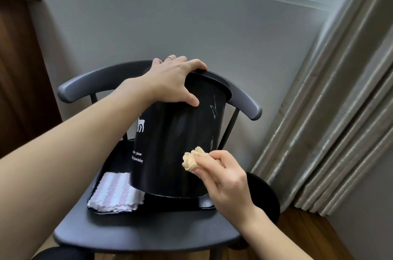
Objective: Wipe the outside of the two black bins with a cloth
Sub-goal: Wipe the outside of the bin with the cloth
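Left hand (pixel 172 81) grips the tilted black bin's (pixel 180 142) rim; right hand (pixel 221 176) pinches a beige cloth (pixel 192 158) against it.

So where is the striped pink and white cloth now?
In the head view, the striped cloth lies lower left on the black tray, beside the black bin, on the chair seat.

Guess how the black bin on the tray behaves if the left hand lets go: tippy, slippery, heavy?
Probably tippy: the black bin leans, one base edge on the tray, steadied by the left hand at its rim. Likely light, since one hand holds it tilted. Its glossy wall may slide under the tan cloth in the right hand.
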Demonstrator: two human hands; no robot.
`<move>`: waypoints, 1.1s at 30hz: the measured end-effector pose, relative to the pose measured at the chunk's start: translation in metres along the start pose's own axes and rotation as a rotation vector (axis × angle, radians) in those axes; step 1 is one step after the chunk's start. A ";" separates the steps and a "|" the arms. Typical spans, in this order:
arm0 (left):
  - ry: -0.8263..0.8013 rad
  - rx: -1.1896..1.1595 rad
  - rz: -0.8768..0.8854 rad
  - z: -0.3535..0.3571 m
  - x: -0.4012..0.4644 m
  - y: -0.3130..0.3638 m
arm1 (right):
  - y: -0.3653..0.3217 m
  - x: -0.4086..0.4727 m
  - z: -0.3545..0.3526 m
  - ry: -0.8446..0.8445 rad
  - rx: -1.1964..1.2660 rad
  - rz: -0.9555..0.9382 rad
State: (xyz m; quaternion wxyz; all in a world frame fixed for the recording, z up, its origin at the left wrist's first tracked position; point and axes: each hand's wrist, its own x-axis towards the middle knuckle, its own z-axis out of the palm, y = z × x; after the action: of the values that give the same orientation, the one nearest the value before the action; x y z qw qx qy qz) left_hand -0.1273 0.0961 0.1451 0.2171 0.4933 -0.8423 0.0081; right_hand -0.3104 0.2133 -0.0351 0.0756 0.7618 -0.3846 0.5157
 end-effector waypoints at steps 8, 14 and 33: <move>0.022 -0.212 -0.029 -0.005 -0.004 -0.009 | -0.002 0.012 -0.017 -0.095 -0.146 -0.202; 0.020 -0.305 -0.052 -0.006 -0.008 -0.012 | -0.001 0.010 -0.020 -0.135 -0.162 -0.277; -0.005 -0.326 -0.020 -0.010 -0.016 -0.013 | 0.005 0.064 -0.018 -0.133 -0.254 -0.414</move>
State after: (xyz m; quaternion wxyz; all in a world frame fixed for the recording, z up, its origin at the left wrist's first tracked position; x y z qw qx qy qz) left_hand -0.1060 0.1051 0.1457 0.2925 0.4600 -0.8279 -0.1321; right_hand -0.3156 0.1871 0.0256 0.2494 0.8409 -0.2864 0.3856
